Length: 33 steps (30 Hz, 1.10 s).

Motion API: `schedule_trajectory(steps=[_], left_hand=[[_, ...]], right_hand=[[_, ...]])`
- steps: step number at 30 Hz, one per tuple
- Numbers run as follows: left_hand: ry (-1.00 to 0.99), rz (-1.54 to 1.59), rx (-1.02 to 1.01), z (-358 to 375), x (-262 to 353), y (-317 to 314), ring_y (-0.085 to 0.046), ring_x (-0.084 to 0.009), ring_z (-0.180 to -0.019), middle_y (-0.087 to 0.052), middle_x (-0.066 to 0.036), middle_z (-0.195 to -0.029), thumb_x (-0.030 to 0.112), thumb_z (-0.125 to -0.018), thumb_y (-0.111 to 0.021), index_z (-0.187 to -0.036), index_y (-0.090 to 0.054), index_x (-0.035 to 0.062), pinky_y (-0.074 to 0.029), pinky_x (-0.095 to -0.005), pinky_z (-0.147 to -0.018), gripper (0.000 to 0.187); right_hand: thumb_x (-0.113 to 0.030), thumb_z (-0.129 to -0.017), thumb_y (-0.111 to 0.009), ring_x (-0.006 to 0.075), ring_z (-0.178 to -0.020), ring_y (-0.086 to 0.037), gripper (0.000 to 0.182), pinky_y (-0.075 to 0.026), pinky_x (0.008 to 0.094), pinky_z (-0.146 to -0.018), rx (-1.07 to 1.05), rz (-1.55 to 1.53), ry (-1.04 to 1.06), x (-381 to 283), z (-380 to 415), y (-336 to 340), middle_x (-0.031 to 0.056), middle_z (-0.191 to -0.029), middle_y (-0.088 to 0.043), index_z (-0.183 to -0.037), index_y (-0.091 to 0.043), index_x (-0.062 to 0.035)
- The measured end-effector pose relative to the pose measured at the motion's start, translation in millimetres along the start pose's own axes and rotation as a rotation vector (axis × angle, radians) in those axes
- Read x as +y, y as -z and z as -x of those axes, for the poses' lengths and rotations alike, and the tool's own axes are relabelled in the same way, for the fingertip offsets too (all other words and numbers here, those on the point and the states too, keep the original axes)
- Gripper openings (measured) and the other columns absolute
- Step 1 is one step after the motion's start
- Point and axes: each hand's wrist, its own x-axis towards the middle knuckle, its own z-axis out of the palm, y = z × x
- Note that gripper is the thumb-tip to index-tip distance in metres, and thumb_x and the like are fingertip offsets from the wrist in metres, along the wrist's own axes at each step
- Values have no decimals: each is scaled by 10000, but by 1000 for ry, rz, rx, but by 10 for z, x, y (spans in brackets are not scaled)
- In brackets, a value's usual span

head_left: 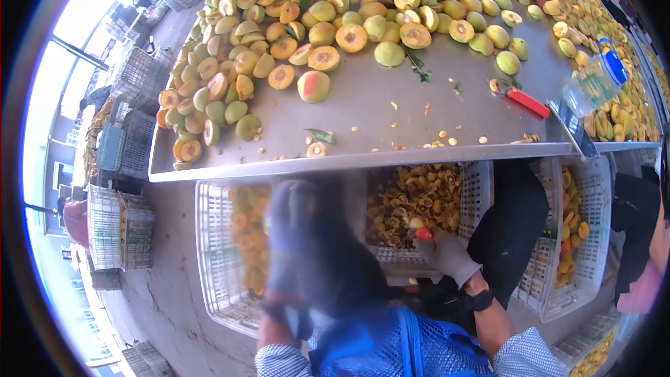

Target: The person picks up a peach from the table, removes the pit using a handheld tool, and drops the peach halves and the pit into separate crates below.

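Note:
My right hand (pixel 450 257), in a pale grey glove, is closed around a small red-handled tool (pixel 423 234). Its working end is hard to make out, and a pale round bit (pixel 417 223) shows beside it. Below that hand sits a crate (pixel 477 195) of brown-orange fruit scraps (pixel 412 199). Motion smears my left hand (pixel 289 216), also gloved, over the right side of a white crate (pixel 209 251) holding orange fruit halves (pixel 248 237). Its fingers and anything in them are blurred. Whole and halved apricot-like fruit (pixel 321 31) lies heaped on the metal table (pixel 335 115).
A red-handled pitting tool (pixel 525 102), a phone (pixel 572 129) and a clear jar with blue lid (pixel 593 84) lie on the table's right. The raised metal rim (pixel 349 162) runs above the crates. Another fruit crate (pixel 551 272) stands right of my leg. Stacked crates (pixel 118 230) stand left.

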Motion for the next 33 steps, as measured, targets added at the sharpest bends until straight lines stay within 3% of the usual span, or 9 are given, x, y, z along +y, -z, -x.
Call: schedule_trajectory(steps=[2, 9, 14, 16, 19, 23, 25, 27, 33], left_hand=[[-358, -415, -136, -336, -139, 562, -598, -276, -818, -615, -144, -882, 71, -865, -620, -907, -639, -16, -469, -349, -778, 99], [-346, -598, -177, -1541, 169, -152, -633, -311, -900, -631, -138, -1028, 327, -773, -747, -1187, -555, 73, -511, -401, -786, 523], [-271, -747, -293, -2036, -124, -673, -638, -305, -876, -635, -143, -1021, 411, -761, -743, -1258, -501, 110, -520, -406, -751, 630], [-124, -465, -347, -1805, 78, -527, -639, -263, -853, -640, -124, -992, 333, -814, -700, -1266, -485, 106, -517, -373, -689, 550], [55, 494, -511, -1289, 214, -226, -624, -171, -840, -631, -93, -1002, 343, -965, -453, -1333, -458, 86, -510, -262, -637, 449], [-88, 529, -316, -587, 358, -423, -623, -170, -805, -625, -122, -1008, 510, -993, -348, -1327, -459, 62, -521, -263, -612, 571], [188, 899, -378, -321, 602, -453, -599, -165, -870, -612, -106, -1032, 437, -990, -407, -1301, -476, 39, -500, -272, -722, 510], [485, 1070, -427, -197, 662, -511, -558, -154, -982, -584, -105, -1109, 409, -995, -440, -1269, -505, 31, -469, -294, -862, 471], [114, 703, -488, -111, 491, -727, -570, -170, -1010, -601, -112, -1112, 422, -1018, -346, -1233, -527, 22, -451, -311, -905, 490]], right_hand=[[-332, -933, -541, 349, -667, -640, 371, -462, 432, -603, -127, 57, -60, -4, -123, -11, 205, -702, -638, -890, -617, 29], [-306, -955, -557, 103, -468, -483, 301, -368, 286, -441, -62, -434, -50, -140, -179, -122, -4, -577, -510, -820, -589, -39], [-288, -901, -566, 273, -657, -618, 289, -441, 422, -590, -109, -474, -206, -74, -86, -120, 137, -705, -623, -944, -625, -9], [-321, -962, -550, 62, -447, -414, 268, -329, 242, -430, -52, -571, -68, -362, -71, 56, -44, -567, -461, -854, -527, -76], [-308, -962, -550, 59, -492, -430, 255, -327, 228, -458, 100, -540, 63, -556, -88, 72, -33, -611, -489, -875, -531, -69], [-301, -962, -546, 99, -550, -484, 262, -375, 266, -497, 105, -624, 267, -1024, -259, 271, 6, -654, -521, -922, -541, -43], [-321, -913, -580, 419, -873, -633, 354, -492, 433, -707, 113, -450, 283, -1174, -297, 373, 235, -898, -643, -1126, -558, -39], [-329, -915, -575, 432, -868, -625, 348, -491, 439, -705, 145, -416, 259, -1214, -324, 363, 241, -893, -638, -1112, -560, -43], [-332, -937, -556, 395, -828, -632, 325, -487, 419, -691, 191, -332, 271, -1142, -287, 315, 214, -866, -635, -1061, -565, -31]])
